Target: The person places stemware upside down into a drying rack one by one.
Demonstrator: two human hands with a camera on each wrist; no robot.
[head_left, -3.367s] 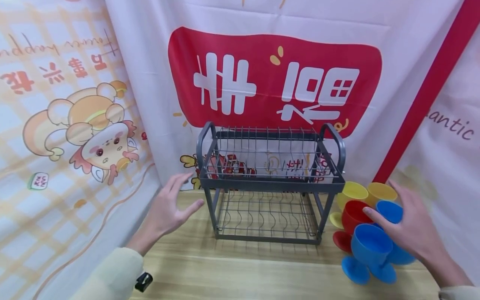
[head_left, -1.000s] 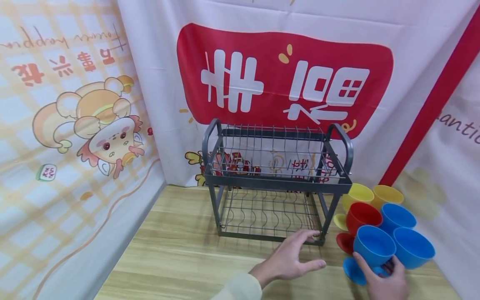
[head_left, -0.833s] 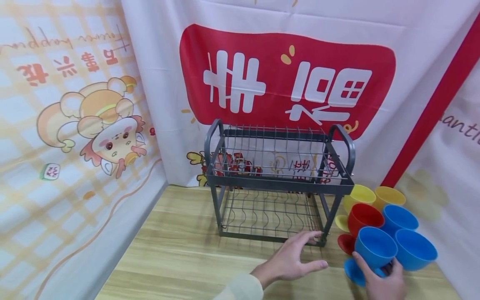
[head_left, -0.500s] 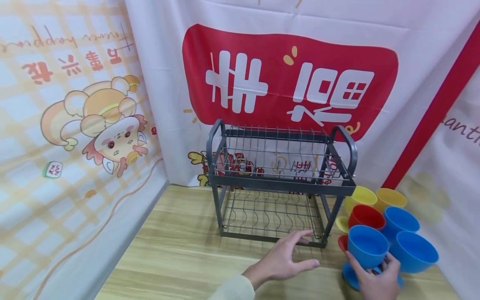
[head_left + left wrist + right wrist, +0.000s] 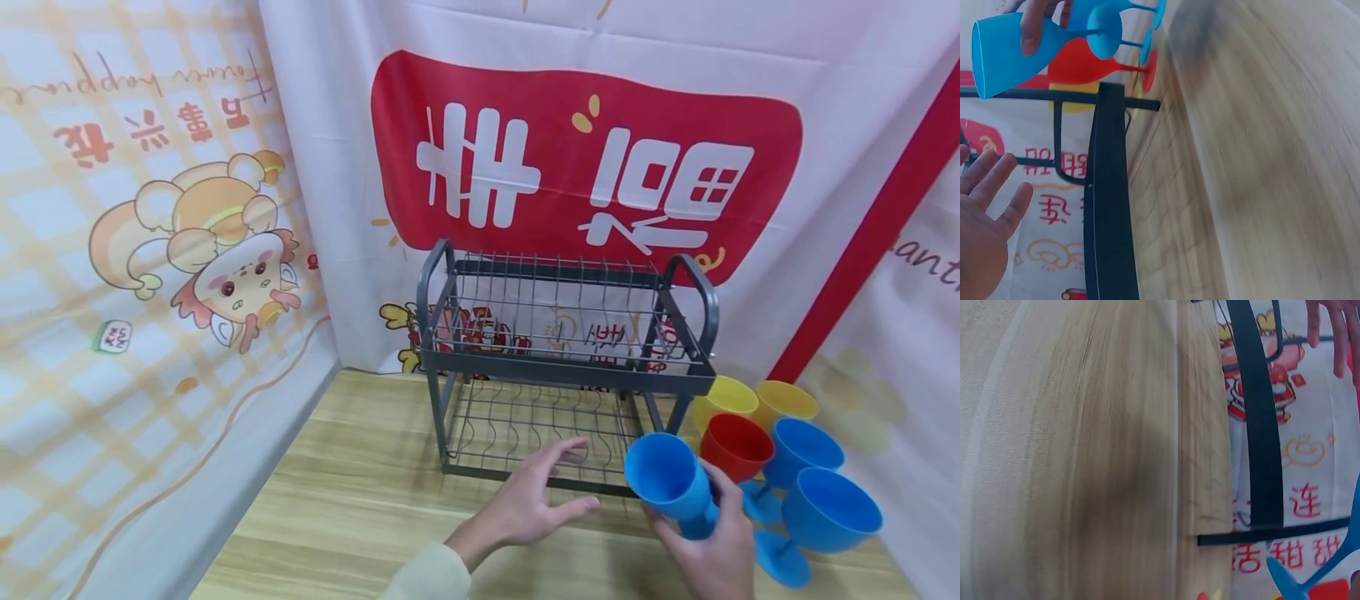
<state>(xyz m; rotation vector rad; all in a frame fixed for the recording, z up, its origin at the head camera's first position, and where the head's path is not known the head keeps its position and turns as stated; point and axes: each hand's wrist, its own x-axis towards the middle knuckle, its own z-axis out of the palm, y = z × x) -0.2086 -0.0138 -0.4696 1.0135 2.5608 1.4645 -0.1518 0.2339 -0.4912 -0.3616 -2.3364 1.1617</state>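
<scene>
My right hand (image 5: 716,550) grips a blue plastic goblet (image 5: 663,475) by its bowl, thumb on one side and fingers on the other. The goblet leans left, its mouth toward the rack, and the left wrist view shows its stem and foot (image 5: 1105,31) off the tabletop. Part of that blue goblet (image 5: 1355,534) enters the right wrist view at the lower right. My left hand (image 5: 517,504) hovers before the dark grey two-tier dish rack (image 5: 562,371), fingers spread and holding nothing. In the left wrist view the left hand (image 5: 985,237) likewise shows an empty palm.
Right of the rack stand two more blue goblets (image 5: 834,512), a red goblet (image 5: 737,448) and two yellow goblets (image 5: 723,396), packed close together. Printed cloth (image 5: 345,208) hangs behind and at both sides of the wooden table (image 5: 337,500).
My right hand has taken the front blue goblet from the group, moving it left toward the rack and tilting it. My left hand came right from beside the rack, then drew back slightly left.
</scene>
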